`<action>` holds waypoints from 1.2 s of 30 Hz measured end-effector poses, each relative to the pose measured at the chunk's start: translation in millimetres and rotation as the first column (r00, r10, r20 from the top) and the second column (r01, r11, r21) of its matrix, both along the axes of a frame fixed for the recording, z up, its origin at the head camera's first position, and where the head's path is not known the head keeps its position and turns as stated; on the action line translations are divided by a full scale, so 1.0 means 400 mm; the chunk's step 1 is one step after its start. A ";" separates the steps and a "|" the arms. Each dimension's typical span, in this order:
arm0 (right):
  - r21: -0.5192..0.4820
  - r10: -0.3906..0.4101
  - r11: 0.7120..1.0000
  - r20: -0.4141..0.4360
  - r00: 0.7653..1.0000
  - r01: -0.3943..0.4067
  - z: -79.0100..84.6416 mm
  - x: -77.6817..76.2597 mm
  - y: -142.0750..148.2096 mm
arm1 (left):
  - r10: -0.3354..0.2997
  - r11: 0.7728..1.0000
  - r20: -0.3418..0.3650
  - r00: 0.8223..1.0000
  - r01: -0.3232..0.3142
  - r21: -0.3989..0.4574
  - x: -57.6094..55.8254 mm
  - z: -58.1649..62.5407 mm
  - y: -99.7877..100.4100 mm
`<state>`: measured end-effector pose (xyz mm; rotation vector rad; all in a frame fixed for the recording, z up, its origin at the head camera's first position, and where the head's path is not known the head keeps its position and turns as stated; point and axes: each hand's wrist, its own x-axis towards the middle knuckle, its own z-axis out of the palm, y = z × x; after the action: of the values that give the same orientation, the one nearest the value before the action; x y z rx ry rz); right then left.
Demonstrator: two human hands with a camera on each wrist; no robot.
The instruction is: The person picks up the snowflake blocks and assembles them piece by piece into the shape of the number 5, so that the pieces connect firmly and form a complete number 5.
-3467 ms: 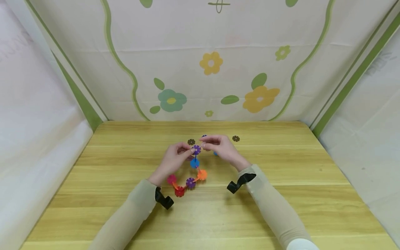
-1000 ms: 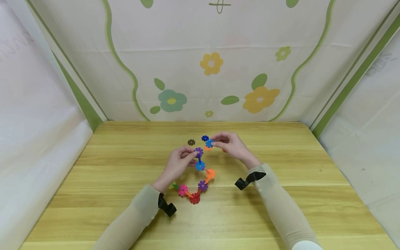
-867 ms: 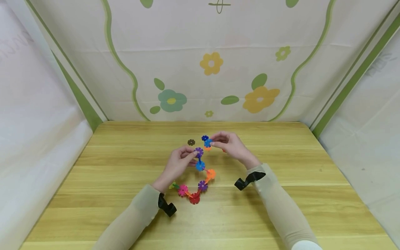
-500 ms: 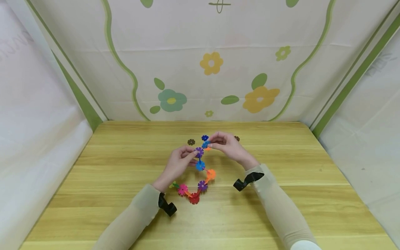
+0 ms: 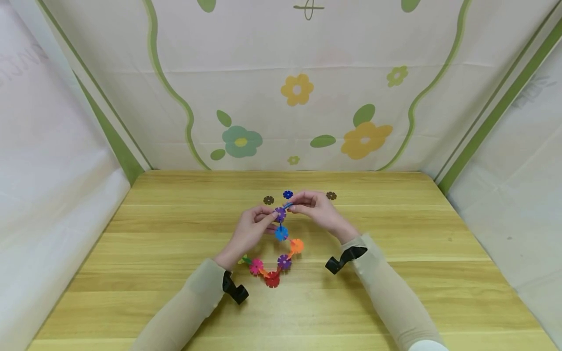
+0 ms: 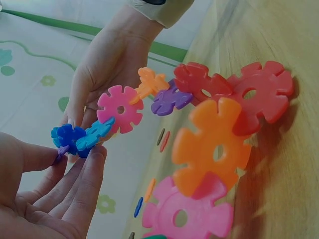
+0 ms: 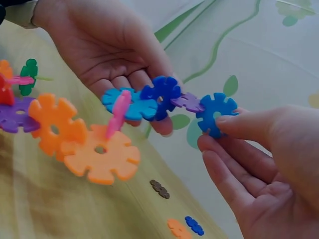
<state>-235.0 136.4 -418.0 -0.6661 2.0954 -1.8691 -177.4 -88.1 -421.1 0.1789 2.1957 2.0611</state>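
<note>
A chain of slotted plastic snowflake discs hangs down from my left hand [image 5: 248, 226] over the table, in pink, orange, red, purple, blue and green. At its upper end, left thumb and fingers pinch a purple disc [image 7: 188, 102]. Below that come a dark blue disc [image 7: 162, 97] and a light blue disc [image 7: 130, 104]. My right hand [image 5: 318, 209] pinches another blue disc [image 7: 217, 113] between thumb and fingertips, its rim meeting the purple disc edge to edge. Lower down, a red disc [image 5: 272, 279] forms the lowest bend of the chain.
Behind the hands on the wooden table [image 5: 395, 302] lie loose discs: a brown disc [image 5: 269, 200], a dark blue disc [image 5: 288, 194], another brown disc [image 5: 331, 196] and an orange disc [image 7: 178, 229]. A flower-printed cloth [image 5: 246, 87] stands behind the table's far edge.
The right hand, earlier without a visible disc, brought a blue disc leftward to the purple one and turned it edge-on. The left hand shifted slightly right with the chain, then stayed put.
</note>
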 end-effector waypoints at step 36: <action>-0.099 -0.160 0.982 0.027 0.987 0.161 -0.024 0.036 -0.046 | 0.063 0.996 -0.023 0.998 -0.065 -0.055 0.011 0.004 0.017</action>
<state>-220.5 117.8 -427.4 -0.5122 2.1106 -2.0708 -173.1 -81.3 -419.5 0.1270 2.2976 2.0362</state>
